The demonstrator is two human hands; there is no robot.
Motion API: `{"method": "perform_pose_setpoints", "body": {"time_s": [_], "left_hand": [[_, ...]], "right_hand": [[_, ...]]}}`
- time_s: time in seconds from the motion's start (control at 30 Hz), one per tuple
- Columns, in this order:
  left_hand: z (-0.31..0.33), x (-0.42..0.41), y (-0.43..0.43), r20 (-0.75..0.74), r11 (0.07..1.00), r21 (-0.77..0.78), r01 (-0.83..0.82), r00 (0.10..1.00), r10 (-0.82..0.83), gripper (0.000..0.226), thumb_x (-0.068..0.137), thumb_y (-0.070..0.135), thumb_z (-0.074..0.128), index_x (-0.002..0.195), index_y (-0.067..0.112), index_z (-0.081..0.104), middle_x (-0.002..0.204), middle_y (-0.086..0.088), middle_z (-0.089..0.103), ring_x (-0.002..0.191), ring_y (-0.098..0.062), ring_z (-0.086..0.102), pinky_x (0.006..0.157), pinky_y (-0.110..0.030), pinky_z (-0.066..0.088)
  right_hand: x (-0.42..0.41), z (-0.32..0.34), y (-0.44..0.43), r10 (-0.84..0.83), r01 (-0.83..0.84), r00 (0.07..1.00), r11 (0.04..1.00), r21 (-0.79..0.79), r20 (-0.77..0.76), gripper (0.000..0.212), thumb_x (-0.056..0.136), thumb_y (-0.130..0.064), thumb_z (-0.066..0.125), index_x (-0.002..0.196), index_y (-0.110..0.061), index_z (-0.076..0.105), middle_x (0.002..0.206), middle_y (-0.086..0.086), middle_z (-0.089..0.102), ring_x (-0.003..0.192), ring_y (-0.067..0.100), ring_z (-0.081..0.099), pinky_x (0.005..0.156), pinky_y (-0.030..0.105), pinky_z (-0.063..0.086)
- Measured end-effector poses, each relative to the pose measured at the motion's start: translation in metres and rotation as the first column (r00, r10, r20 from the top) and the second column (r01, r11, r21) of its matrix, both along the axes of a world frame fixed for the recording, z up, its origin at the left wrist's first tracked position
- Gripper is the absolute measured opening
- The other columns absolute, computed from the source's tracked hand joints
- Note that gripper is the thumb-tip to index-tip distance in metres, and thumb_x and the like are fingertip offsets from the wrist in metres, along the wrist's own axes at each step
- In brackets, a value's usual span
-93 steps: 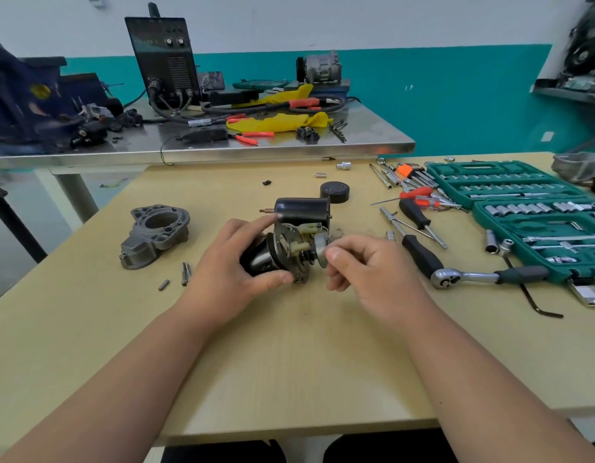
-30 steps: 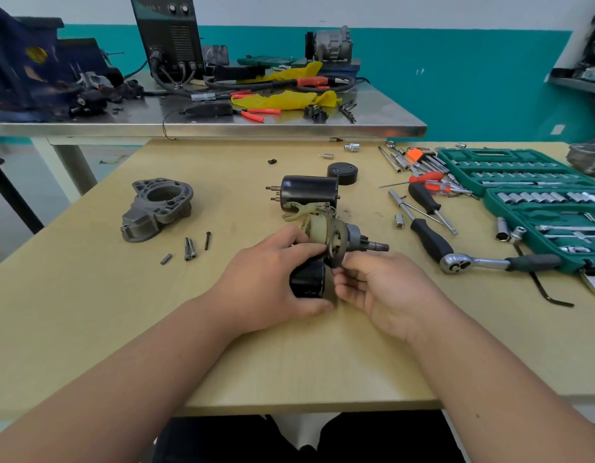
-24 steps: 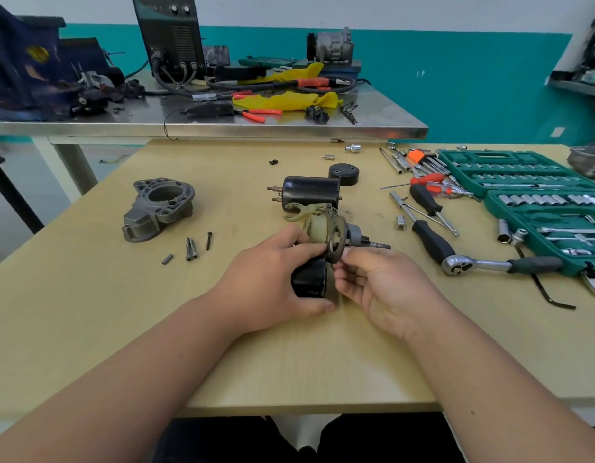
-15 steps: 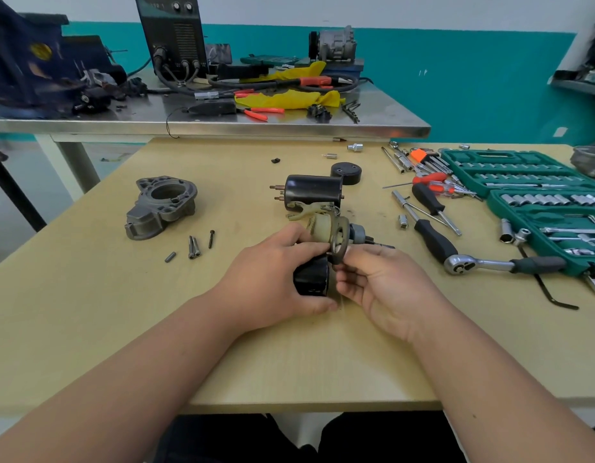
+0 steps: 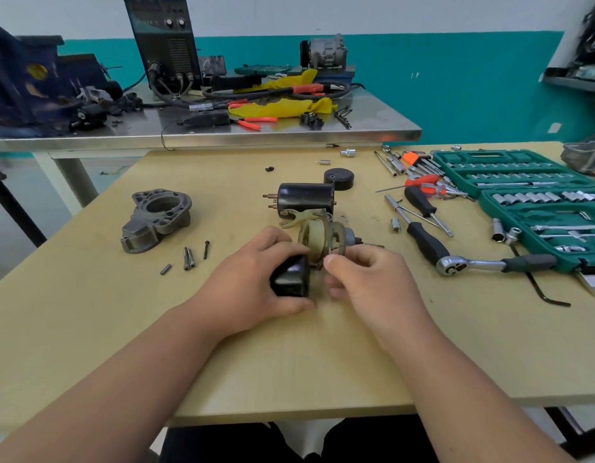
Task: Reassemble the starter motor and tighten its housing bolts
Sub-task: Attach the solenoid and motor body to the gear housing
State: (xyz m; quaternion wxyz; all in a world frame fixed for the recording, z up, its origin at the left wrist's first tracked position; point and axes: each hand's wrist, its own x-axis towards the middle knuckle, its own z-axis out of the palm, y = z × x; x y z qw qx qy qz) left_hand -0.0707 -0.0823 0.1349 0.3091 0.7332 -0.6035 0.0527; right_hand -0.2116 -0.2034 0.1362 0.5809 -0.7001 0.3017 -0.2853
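Head cam: starter motor point(image 5: 291, 279) lies mid-desk point(image 5: 89, 329), black body nearest the person, shaft end pointing away-right. Left hand point(image 5: 252, 282) wraps the black body, fingers over the top, thumb below. Right hand point(image 5: 369, 282), fingers curled, pinches the motor at its round plate point(image 5: 336, 238) rim. Solenoid point(image 5: 304, 200) sits just behind. Grey nose housing point(image 5: 157, 220) is well left, w/ loose bolts point(image 5: 189, 257) near it. Ratchet point(image 5: 473, 264) & socket case point(image 5: 540, 202) on the right.
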Motion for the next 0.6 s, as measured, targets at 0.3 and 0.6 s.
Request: {"method": "perform_pose_setpoints", "body": {"time_s": [0.3, 0.6], "left_hand": [[0.0, -0.007, -0.01, 0.13, 0.97, -0.245, 0.01, 0.991, 0.023, 0.07, 0.068, 0.054, 0.069, 0.121, 0.011, 0.053, 0.117, -0.004, 0.053, 0.113, -0.015, 0.048, 0.1, -0.015, 0.033], [-0.003, -0.005, -0.011, 0.118, 0.968, -0.251, -0.025, 0.991, 0.056, 0.074, 0.066, 0.052, 0.067, 0.117, 0.0, 0.055, 0.114, -0.013, 0.056, 0.11, -0.018, 0.048, 0.1, -0.011, 0.031]], "right_hand": [[-0.007, -0.012, 0.003, 0.115, -0.133, 0.985, 0.981, 0.142, 0.127, 0.025, 0.069, -0.029, 0.066, 0.091, -0.034, 0.076, 0.091, -0.005, 0.075, 0.093, 0.014, 0.07, 0.088, 0.044, 0.055], [-0.008, -0.012, 0.005, 0.073, -0.083, 0.994, 0.988, 0.131, 0.078, 0.031, 0.068, -0.03, 0.064, 0.098, -0.027, 0.074, 0.091, -0.01, 0.074, 0.091, 0.008, 0.069, 0.087, 0.039, 0.056]]}}
